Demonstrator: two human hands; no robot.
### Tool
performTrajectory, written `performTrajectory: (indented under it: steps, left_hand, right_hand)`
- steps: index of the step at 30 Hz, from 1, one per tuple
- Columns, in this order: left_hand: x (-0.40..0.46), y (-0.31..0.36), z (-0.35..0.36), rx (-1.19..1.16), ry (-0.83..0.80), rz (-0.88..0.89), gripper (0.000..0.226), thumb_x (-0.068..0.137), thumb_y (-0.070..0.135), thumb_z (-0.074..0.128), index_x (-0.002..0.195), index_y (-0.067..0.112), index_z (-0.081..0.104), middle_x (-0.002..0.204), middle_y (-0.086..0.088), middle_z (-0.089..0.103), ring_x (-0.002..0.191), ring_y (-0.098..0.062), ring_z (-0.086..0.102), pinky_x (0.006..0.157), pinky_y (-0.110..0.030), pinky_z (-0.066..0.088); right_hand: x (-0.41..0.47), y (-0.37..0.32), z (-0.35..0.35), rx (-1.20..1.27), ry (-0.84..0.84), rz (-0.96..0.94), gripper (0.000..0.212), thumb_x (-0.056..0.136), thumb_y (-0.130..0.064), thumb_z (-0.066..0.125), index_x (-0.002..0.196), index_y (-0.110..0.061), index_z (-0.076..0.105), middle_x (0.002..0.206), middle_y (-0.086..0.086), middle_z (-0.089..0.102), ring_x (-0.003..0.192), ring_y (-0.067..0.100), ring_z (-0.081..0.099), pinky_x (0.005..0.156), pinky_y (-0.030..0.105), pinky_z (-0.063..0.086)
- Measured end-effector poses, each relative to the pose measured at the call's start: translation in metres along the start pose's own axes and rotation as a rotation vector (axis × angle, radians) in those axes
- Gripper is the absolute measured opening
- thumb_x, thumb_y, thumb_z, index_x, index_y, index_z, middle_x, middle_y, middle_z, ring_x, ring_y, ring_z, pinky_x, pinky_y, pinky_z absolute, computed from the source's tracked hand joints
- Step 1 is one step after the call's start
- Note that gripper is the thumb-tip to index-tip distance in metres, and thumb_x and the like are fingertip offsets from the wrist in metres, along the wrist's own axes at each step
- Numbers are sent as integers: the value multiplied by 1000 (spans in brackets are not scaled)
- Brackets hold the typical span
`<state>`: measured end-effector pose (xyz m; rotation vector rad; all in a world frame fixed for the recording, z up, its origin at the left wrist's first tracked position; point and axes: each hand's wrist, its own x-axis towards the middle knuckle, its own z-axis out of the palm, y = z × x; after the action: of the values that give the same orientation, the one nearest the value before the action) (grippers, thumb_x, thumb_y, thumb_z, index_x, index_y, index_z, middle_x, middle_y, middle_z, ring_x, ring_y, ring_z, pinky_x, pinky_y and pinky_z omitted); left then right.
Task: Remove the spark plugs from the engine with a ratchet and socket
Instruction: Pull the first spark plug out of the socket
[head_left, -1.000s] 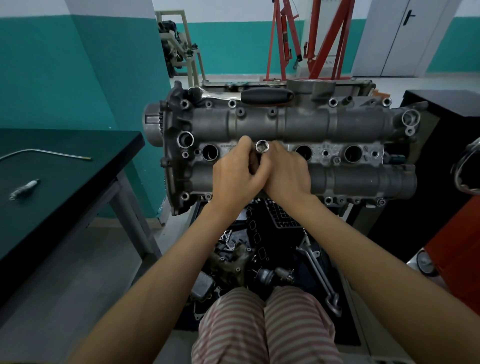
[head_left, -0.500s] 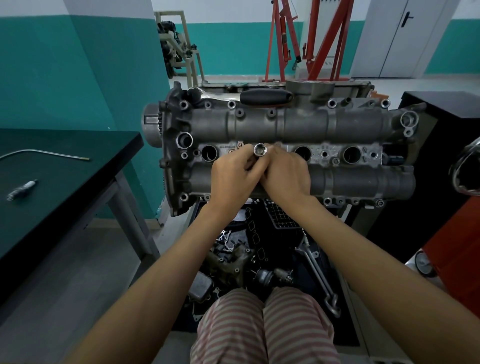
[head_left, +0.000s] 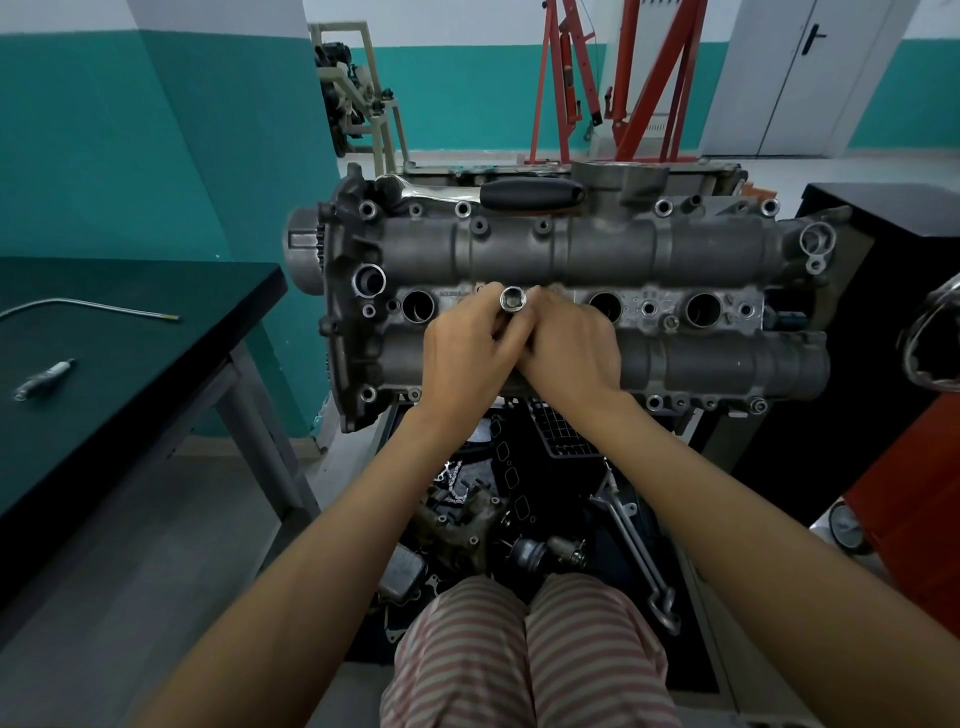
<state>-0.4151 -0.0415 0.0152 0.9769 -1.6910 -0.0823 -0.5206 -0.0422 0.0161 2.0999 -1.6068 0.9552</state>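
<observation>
Both forearms bare, reaching forward and converging at centre. Left hand (head_left: 467, 353): back of hand up, fingers curled inward toward the right hand, thumb side uppermost, grip closed. Right hand (head_left: 571, 348): back of hand up, knuckles raised, fingers bent down and tucked against the left hand's fingers. The two hands touch along the index side. Wrists nearly straight, left slightly bent inward. Fingertips mostly hidden

The dark table (head_left: 156, 332) at the left carries a spark plug (head_left: 44, 372) and, well apart, a thin bent rod (head_left: 88, 306).
</observation>
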Motion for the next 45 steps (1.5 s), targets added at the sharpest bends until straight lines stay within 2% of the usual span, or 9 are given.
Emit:
performTrajectory:
  steps: [5, 8, 11, 14, 22, 26, 31, 41, 45]
  left_hand:
    - [0, 1, 0, -5, 7, 33, 39, 87, 24, 60, 59, 13, 34, 51, 5, 32, 48, -17, 32, 48, -35, 31]
    - [-1, 1, 0, 1, -25, 11, 34, 86, 30, 54, 65, 13, 34, 53, 8, 34, 49, -15, 35, 48, -27, 30]
    - [-2, 1, -1, -11, -36, -4, 32, 84, 37, 47, 70, 13, 32, 54, 9, 35, 50, -13, 35, 48, -19, 26]
    - [-2, 1, -1, 9, -50, 0, 32, 84, 40, 42, 70, 13, 30, 55, 9, 32, 51, -17, 36, 48, -24, 27]
    - [3, 4, -1, 14, -25, -16, 51, 90, 33, 59, 58, 27, 20, 48, 9, 28, 49, -18, 32, 49, -34, 30]
    - [-1, 1, 1, 46, -43, 14, 37, 88, 30, 57, 65, 18, 30, 52, 9, 32, 50, -14, 35, 49, -29, 29]
    - [-2, -1, 0, 49, -47, 14, 28, 83, 29, 51, 71, 16, 30, 57, 9, 35, 50, -12, 35, 48, -22, 28]
    - [0, -2, 3, -17, 5, -20, 36, 90, 24, 57, 61, 13, 38, 48, 8, 34, 47, -13, 32, 48, -30, 29]
    - [2, -3, 3, -69, 38, -28, 40, 89, 21, 62, 56, 10, 43, 47, -4, 40, 46, -15, 33, 46, -37, 33]
  right_hand:
    - [-1, -1, -2, 29, 24, 18, 15, 83, -16, 57, 76, -3, 61, 77, 15, 65, 63, 36, 61, 57, 29, 33]
    - [1, 2, 3, -48, -52, 24, 18, 90, -22, 46, 91, -8, 57, 92, 8, 62, 76, 29, 60, 64, 32, 37]
    - [1, 3, 5, -75, -34, 27, 17, 92, -24, 45, 93, -8, 50, 95, 8, 57, 71, 30, 56, 57, 31, 26]
    - [-1, 2, 2, -48, -4, 33, 19, 90, -24, 48, 91, -6, 49, 92, 12, 57, 66, 34, 54, 57, 30, 20]
    - [0, 1, 0, -10, -16, 4, 25, 88, -29, 52, 87, -6, 62, 85, 13, 66, 73, 34, 62, 60, 31, 35]
    - [1, 3, 1, 7, -40, 64, 17, 88, -21, 48, 83, -10, 60, 87, 9, 66, 78, 32, 61, 64, 31, 36]
    - [3, 6, 9, -84, -85, 23, 19, 93, -27, 40, 97, -15, 55, 101, 2, 62, 93, 23, 59, 75, 31, 39]
    - [2, 3, 1, 33, -32, 36, 25, 87, -34, 50, 92, -10, 56, 89, 11, 65, 76, 34, 61, 59, 32, 32]
    - [6, 1, -2, 83, -57, 71, 20, 86, -26, 50, 71, -13, 53, 78, 12, 66, 75, 35, 61, 57, 30, 29]
